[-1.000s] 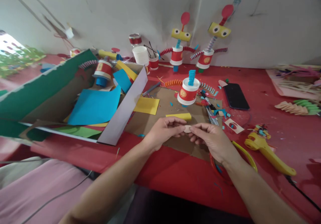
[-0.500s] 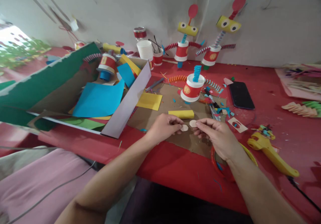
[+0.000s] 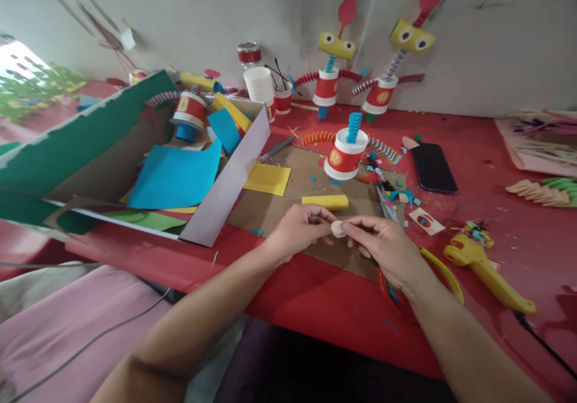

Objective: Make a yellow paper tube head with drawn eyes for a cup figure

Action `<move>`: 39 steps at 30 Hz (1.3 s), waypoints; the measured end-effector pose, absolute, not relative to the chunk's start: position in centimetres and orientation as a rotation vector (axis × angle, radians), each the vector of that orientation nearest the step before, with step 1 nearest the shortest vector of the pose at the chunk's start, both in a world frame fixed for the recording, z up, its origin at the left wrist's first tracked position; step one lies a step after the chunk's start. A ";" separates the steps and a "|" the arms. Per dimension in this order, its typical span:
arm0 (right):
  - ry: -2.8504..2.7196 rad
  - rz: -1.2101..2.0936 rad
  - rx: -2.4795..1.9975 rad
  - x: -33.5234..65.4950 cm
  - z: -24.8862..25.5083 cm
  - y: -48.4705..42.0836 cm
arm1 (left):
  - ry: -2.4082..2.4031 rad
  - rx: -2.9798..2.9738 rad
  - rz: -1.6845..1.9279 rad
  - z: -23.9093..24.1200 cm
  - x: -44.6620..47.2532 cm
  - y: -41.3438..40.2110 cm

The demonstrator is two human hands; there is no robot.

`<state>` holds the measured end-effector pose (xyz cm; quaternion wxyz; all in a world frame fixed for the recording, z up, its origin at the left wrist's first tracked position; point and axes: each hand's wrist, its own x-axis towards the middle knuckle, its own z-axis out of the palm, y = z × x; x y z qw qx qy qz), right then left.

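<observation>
Near the front edge of the table, above the cardboard sheet, left hand and right hand both pinch the pale paper discs, which were apart a moment ago (one per hand) and now overlap, likely pressed together.

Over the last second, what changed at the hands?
The left hand and right hand now pinch one visible pale disc between them. Half a second ago they had drawn apart, each holding a disc, after starting together. The yellow roll, the cup and the phone stayed put.
</observation>
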<state>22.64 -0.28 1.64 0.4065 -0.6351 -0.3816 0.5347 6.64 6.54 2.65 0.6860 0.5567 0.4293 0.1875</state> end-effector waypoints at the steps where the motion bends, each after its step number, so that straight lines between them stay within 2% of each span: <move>1: -0.958 1.341 -1.607 22.6 1.6 -0.3 | 0.951 1.227 0.416 2.7 6.6 6.5; 8: -0.994 1.282 -1.580 22.7 1.5 -0.5 | 0.890 1.185 0.475 2.3 6.6 6.4; 14: -0.973 1.376 -1.347 23.2 1.9 -0.4 | 0.750 1.041 0.513 2.1 6.1 6.7; 23: -1.151 1.223 -1.194 23.0 1.7 -0.2 | 0.688 0.969 0.438 2.7 5.9 6.7; 26: -1.100 1.201 -1.208 23.5 2.0 -0.3 | 0.840 1.111 0.435 3.3 5.4 7.0; 30: -1.066 1.336 -1.418 24.8 2.5 -0.4 | 1.079 1.480 0.361 3.8 4.7 7.6; 33: -1.320 1.367 -1.637 25.2 2.7 -0.4 | 1.053 1.760 0.275 3.5 4.7 7.5; 39: -1.731 1.189 -1.793 24.1 2.2 -0.4 | 1.072 2.121 0.271 2.4 5.4 6.4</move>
